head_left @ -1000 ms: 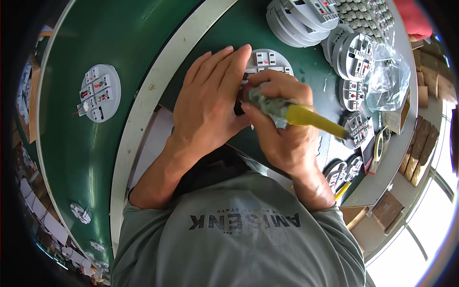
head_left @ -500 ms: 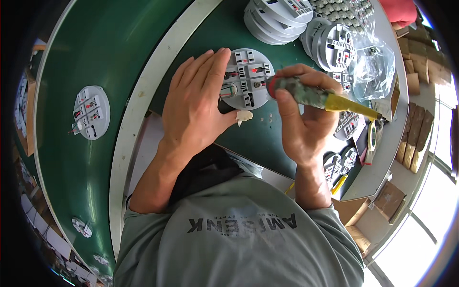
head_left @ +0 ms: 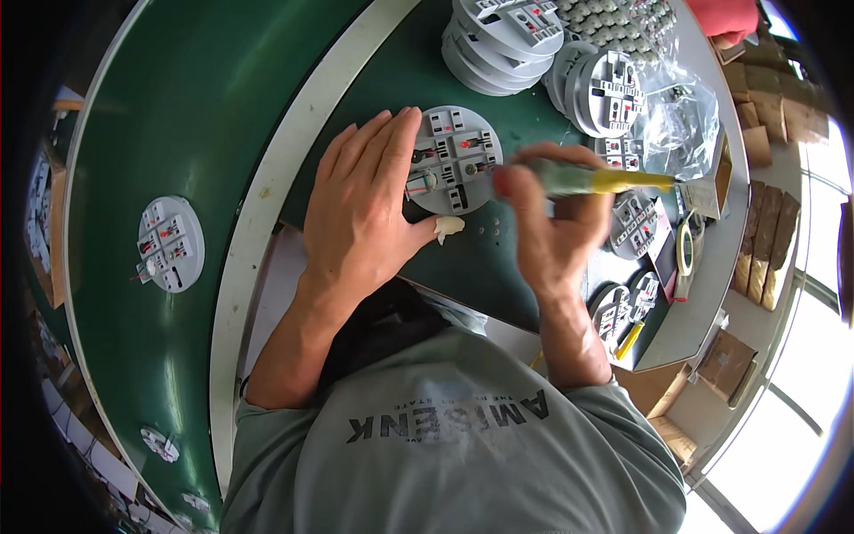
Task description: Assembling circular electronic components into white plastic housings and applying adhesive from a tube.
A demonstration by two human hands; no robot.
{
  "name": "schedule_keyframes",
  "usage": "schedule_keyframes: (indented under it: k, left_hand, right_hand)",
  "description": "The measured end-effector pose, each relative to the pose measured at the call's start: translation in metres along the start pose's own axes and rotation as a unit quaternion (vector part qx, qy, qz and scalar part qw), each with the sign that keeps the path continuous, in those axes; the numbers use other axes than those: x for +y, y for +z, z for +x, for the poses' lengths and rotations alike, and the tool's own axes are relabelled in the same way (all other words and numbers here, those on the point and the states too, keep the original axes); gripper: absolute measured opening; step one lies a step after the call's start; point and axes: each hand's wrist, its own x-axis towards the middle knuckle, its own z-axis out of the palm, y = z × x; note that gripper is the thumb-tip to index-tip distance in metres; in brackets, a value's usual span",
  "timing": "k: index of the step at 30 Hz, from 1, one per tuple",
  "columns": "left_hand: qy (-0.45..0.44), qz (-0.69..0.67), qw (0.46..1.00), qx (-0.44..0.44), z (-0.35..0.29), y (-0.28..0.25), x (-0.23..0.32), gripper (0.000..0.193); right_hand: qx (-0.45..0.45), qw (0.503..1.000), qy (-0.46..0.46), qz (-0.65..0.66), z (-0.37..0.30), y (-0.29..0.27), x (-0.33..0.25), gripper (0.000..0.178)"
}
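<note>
A round grey plastic base (head_left: 471,189) with small electrical parts, red pieces and slots lies on the green worktop. My left hand (head_left: 363,200) rests flat over its left edge, fingers stretched out together. A cream-coloured torn scrap (head_left: 448,227) is at the left thumb tip; whether it is wrapped on or merely touching, I cannot tell. My right hand (head_left: 562,227) grips an electric screwdriver (head_left: 569,178) with a red front, greenish body and yellow tail. It lies nearly level, its front towards the base's right side. Motion blurs this hand, and the tip's contact is unclear.
Stacked grey bases (head_left: 503,53) stand at the far side, beside more bases (head_left: 614,93) and a clear plastic bag (head_left: 680,125). A tape roll (head_left: 684,249) and yellow-handled tool (head_left: 631,340) lie at right. A green belt (head_left: 107,329) carries another base (head_left: 171,245).
The screwdriver's yellow tail has swung up to a more level position as my right hand shifted slightly. My left hand stays on the base. The bases on the belt sit lower in view.
</note>
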Motion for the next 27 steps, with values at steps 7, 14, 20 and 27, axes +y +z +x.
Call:
schedule_keyframes:
  k: [7,14,20,27]
  left_hand:
    - [0.002,-0.005,1.000,0.002,0.009,0.002,0.000,0.118]
    - [0.006,0.014,1.000,-0.015,0.016,0.009,-0.001,0.118]
    - [0.005,0.004,1.000,-0.020,0.022,0.011,-0.003,0.117]
    - [0.015,-0.011,1.000,-0.009,0.024,0.014,-0.006,0.118]
  right_hand:
    - [0.038,0.910,-0.037,-0.411,0.005,-0.040,-0.021,0.045]
    - [-0.094,0.945,-0.145,-0.277,0.029,-0.010,0.000,0.028]
    - [-0.120,0.947,-0.115,-0.277,0.036,-0.004,0.005,0.022]
    - [-0.060,0.955,-0.115,-0.267,0.029,0.009,0.016,0.023]
